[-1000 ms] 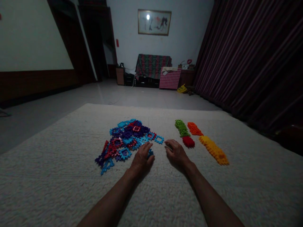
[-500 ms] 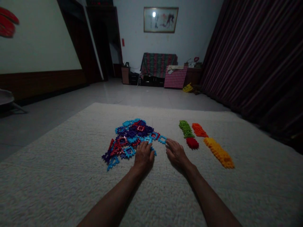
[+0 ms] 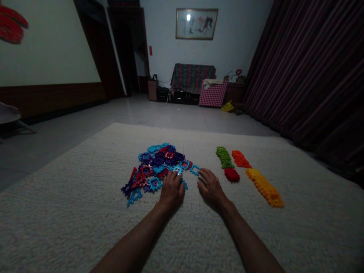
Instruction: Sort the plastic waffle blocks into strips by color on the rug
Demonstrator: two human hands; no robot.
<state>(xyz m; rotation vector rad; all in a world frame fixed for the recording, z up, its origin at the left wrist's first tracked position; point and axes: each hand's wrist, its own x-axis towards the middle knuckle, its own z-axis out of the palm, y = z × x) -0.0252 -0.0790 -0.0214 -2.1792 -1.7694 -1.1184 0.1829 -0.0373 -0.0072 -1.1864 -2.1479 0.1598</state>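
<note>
A loose pile of blue, purple and red plastic puzzle pieces [image 3: 156, 165] lies on a cream carpet [image 3: 85, 197]. My left hand [image 3: 171, 190] rests palm down on the pile's near right edge, fingers curled over a blue piece. My right hand [image 3: 210, 187] lies flat just to its right, fingers stretched toward a blue square piece [image 3: 195, 169], holding nothing. Farther right are sorted rows: green pieces [image 3: 224, 157], orange pieces [image 3: 241, 159], a red stack [image 3: 231, 174] and a long yellow row [image 3: 265, 187].
Beyond the carpet is grey tiled floor [image 3: 159, 112]. A covered cabinet [image 3: 192, 81] and a checked red box [image 3: 212, 94] stand at the far wall under a framed picture [image 3: 196, 24]. Dark striped curtains [image 3: 313, 76] run along the right.
My right hand has drawn slightly left, toward the pile and my left hand. The head view has shifted a little; the pieces lie as before.
</note>
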